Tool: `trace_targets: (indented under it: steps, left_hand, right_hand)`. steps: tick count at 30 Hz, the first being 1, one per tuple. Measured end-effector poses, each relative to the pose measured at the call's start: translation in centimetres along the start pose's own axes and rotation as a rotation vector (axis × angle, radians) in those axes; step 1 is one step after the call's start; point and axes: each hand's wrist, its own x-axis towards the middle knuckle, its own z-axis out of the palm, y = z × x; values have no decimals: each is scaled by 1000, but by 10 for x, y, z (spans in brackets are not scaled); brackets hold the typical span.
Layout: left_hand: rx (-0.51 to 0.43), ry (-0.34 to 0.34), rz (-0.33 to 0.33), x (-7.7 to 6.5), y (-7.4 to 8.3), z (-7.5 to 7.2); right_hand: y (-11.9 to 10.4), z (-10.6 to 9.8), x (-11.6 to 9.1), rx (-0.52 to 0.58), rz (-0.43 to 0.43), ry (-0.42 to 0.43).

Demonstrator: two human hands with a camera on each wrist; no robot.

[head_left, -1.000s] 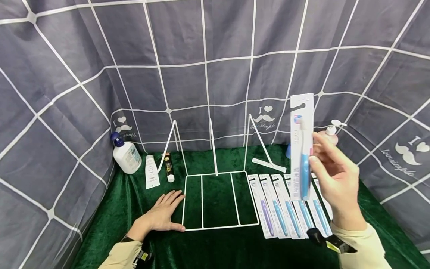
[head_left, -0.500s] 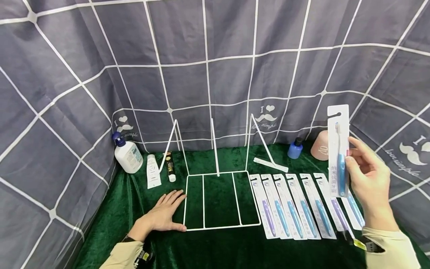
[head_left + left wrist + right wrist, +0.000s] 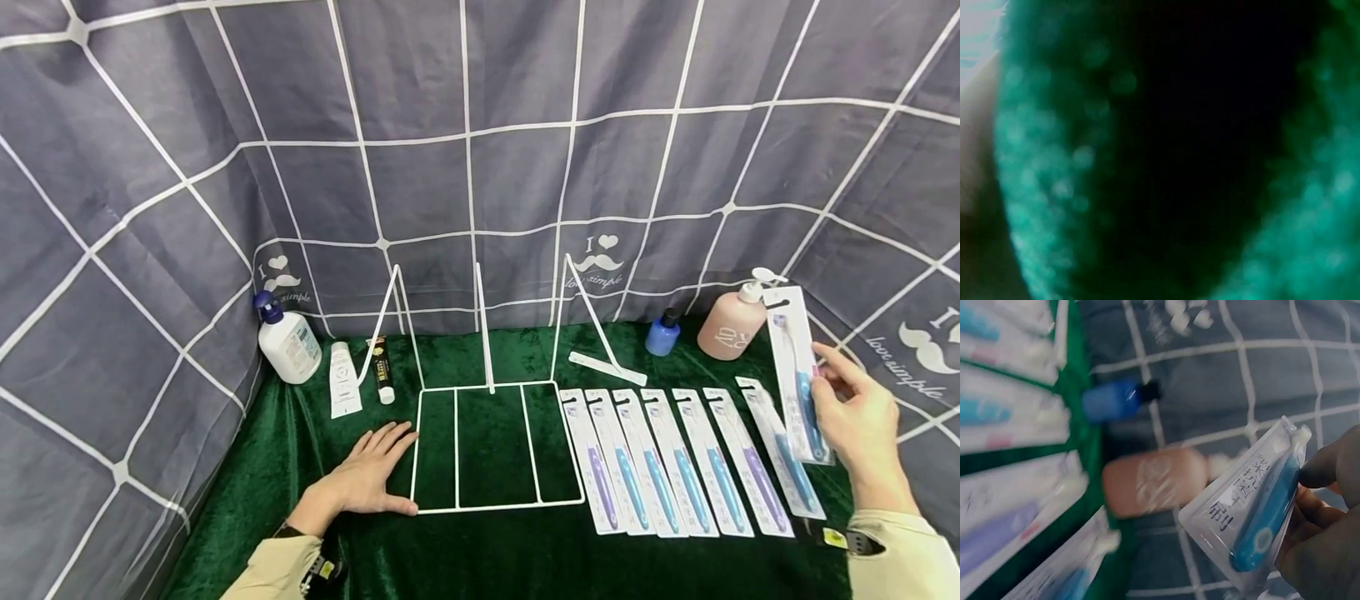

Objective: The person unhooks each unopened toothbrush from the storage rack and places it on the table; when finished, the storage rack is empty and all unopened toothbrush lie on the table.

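My right hand (image 3: 858,412) pinches a packaged toothbrush (image 3: 787,333) by its right edge, at the far right. The pack stands nearly upright, with its blue handle down; the right wrist view shows the same toothbrush (image 3: 1266,519) in clear plastic. Left of it, several packaged toothbrushes (image 3: 686,467) lie in a row on the green cloth, blue and purple handles toward me. My left hand (image 3: 367,475) rests flat with fingers spread, its thumb and fingertips at the left edge of a white wire rack (image 3: 495,507). The left wrist view is mostly dark, blurred green cloth.
A pink pump bottle (image 3: 731,329) and a small blue bottle (image 3: 663,335) stand at the back right. At the back left are a white pump bottle (image 3: 288,354), a white tube (image 3: 345,387) and a black tube (image 3: 382,375). A grey checked curtain (image 3: 525,183) encloses the cloth.
My right hand has carried the packaged toothbrush rightward and lower, to the right end of the row, uncovering the row's packs and the pink bottle. The left hand has stayed in place.
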Motion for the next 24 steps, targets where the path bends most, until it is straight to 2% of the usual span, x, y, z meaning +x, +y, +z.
trace_targets:
  steps: [8, 14, 18, 24]
  left_hand:
    - [7, 11, 5, 0, 1, -1]
    - [-1, 0, 4, 0, 2, -2]
    - [-8, 3, 9, 0, 2, -2]
    - [-9, 11, 10, -1, 0, -1]
  right_hand:
    - [52, 2, 11, -191, 54, -75]
    - [84, -2, 14, -284, 100, -221]
    - [101, -2, 12, -317, 91, -309]
    - [115, 1, 9, -366, 73, -362]
